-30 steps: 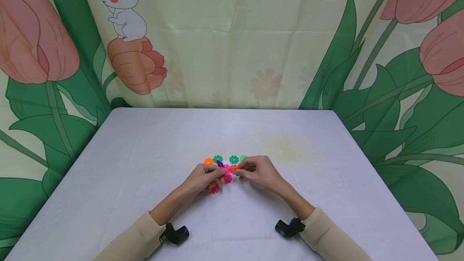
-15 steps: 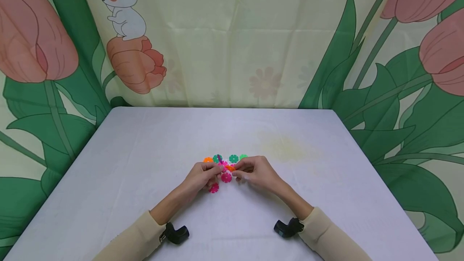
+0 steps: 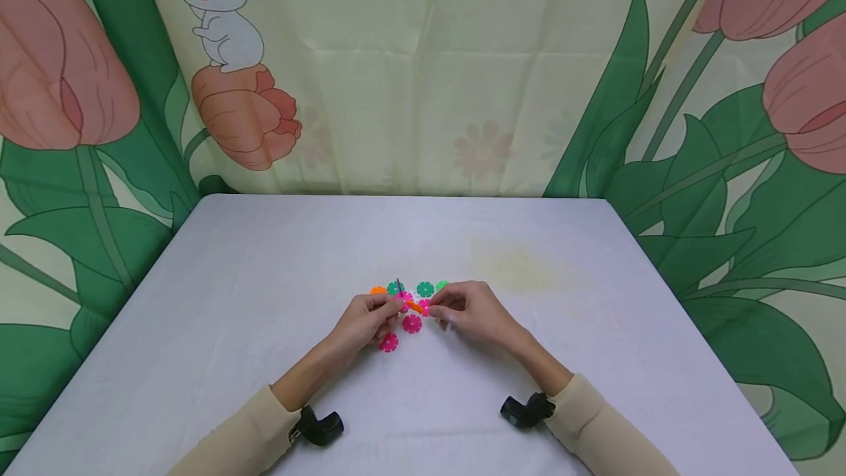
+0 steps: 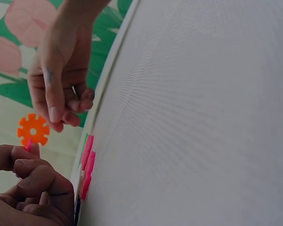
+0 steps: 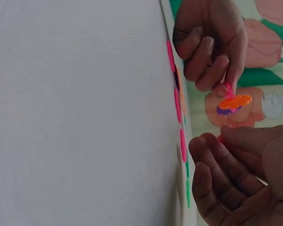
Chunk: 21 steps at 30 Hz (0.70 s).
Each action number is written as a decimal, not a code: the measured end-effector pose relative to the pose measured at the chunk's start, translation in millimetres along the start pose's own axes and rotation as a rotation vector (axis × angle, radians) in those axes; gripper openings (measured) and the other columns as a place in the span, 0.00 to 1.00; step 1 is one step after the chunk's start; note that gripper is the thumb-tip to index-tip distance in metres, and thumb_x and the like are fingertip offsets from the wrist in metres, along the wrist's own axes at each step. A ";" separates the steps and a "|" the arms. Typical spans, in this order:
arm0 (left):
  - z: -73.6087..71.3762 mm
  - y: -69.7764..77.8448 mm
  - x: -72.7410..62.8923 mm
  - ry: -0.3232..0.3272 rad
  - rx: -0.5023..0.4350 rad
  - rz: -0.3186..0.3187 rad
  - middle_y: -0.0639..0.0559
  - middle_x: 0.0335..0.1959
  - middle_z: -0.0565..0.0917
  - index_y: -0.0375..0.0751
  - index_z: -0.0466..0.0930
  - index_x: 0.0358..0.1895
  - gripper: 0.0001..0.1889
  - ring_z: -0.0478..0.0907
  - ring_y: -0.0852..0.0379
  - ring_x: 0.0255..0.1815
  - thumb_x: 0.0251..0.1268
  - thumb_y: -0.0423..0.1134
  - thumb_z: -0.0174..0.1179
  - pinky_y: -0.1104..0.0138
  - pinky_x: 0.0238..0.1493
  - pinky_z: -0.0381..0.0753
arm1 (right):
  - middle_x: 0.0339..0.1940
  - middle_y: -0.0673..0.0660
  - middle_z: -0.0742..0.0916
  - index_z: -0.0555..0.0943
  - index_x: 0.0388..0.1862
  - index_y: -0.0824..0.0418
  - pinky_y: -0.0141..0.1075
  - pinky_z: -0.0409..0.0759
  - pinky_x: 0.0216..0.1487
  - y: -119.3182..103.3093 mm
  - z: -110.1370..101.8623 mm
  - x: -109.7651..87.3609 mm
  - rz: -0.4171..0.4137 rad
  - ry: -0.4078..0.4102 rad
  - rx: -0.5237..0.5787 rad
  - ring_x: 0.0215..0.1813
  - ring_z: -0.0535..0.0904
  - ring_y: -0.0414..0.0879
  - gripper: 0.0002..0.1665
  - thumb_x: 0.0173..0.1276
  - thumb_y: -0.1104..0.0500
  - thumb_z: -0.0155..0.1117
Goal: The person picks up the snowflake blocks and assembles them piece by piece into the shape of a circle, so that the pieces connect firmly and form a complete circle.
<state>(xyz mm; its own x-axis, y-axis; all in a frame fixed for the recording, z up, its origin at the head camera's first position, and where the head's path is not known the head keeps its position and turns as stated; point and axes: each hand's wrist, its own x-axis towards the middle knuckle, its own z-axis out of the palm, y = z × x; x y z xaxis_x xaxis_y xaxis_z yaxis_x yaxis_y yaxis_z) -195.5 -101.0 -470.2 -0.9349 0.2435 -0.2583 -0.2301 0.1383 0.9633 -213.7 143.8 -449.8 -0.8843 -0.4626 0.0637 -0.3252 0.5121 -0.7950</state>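
Above a white table (image 3: 529,373), a person's left hand (image 3: 366,322) pinches a pink disc (image 5: 229,94), to which an orange disc (image 4: 33,124) and a purple disc (image 5: 222,111) appear joined. A second earlier, the orange disc overlapped the fingertips of the right hand (image 3: 472,311); now a slim gap parts them, and the purple disc has swung nearly upright in the head view. The shift suggests that the left hand alone bears the cluster, with the orange disc seemingly fixed in place. The right hand hangs just to the right, thumb and forefinger narrowly spaced; whether they hold anything, one cannot tell. Pink flower-edged pieces (image 3: 412,324) lie on the near side, green pieces (image 3: 425,289) on the far side, another orange piece (image 3: 378,290) at far left.
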 end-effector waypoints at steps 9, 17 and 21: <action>0.0 -0.9 1.3 -0.014 0.009 -0.002 0.54 0.24 0.75 0.34 0.80 0.39 0.15 0.65 0.59 0.23 0.77 0.45 0.62 0.71 0.23 0.64 | 0.33 0.52 0.90 0.90 0.50 0.59 0.33 0.77 0.35 17.3 -15.6 9.4 0.124 0.098 -0.111 0.28 0.83 0.40 0.11 0.71 0.58 0.73; -2.8 0.9 0.8 -0.016 0.008 0.007 0.53 0.23 0.74 0.32 0.80 0.39 0.16 0.65 0.59 0.22 0.78 0.45 0.61 0.71 0.24 0.63 | 0.29 0.51 0.87 0.88 0.58 0.57 0.34 0.74 0.39 27.4 -12.4 20.1 0.155 0.133 -0.230 0.32 0.77 0.42 0.19 0.69 0.57 0.75; -3.8 0.4 1.9 -0.020 0.009 0.004 0.53 0.23 0.74 0.32 0.80 0.41 0.17 0.65 0.60 0.22 0.78 0.46 0.62 0.71 0.24 0.63 | 0.26 0.51 0.85 0.88 0.62 0.56 0.34 0.72 0.37 27.0 -9.1 24.6 0.170 0.130 -0.271 0.31 0.75 0.42 0.23 0.69 0.55 0.76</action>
<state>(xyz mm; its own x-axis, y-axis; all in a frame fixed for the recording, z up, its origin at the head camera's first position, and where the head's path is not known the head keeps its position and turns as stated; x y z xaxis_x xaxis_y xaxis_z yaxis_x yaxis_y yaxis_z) -198.4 -104.0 -470.0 -0.9301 0.2636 -0.2558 -0.2237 0.1458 0.9637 -247.3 152.9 -464.3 -0.9631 -0.2671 0.0341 -0.2312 0.7555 -0.6130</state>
